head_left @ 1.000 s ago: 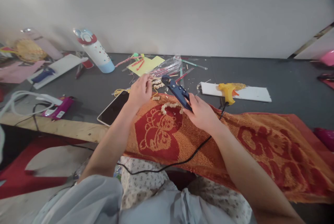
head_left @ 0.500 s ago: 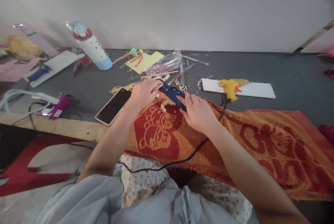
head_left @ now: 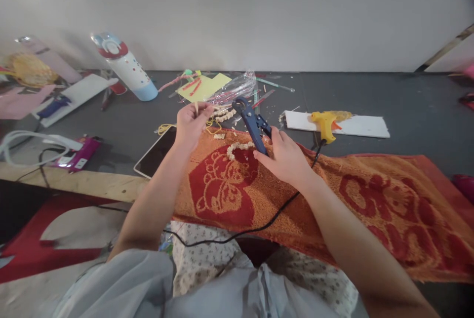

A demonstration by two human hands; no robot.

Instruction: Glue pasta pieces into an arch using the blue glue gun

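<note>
My right hand is closed around the handles of a blue hand cutter, whose head points up and away over the towel's far edge. To the left, my left hand is raised with its fingers pinched on a thin pale stick, which shows only in part. Beneath the hands lies an orange and red towel. A curved strip of small beige pieces rests on it, near a short row of pale cut pieces. Another beige strip sits just beyond the towel.
A yellow glue gun lies on a white board, its black cable crossing the towel. A phone is left of my left hand. A bottle, clear plastic wrap and a purple power strip are around.
My left hand has moved left, away from the cutter's head, and lifted with the stick. The cutter stays in my right hand, its head now uncovered and tilted more upright.
</note>
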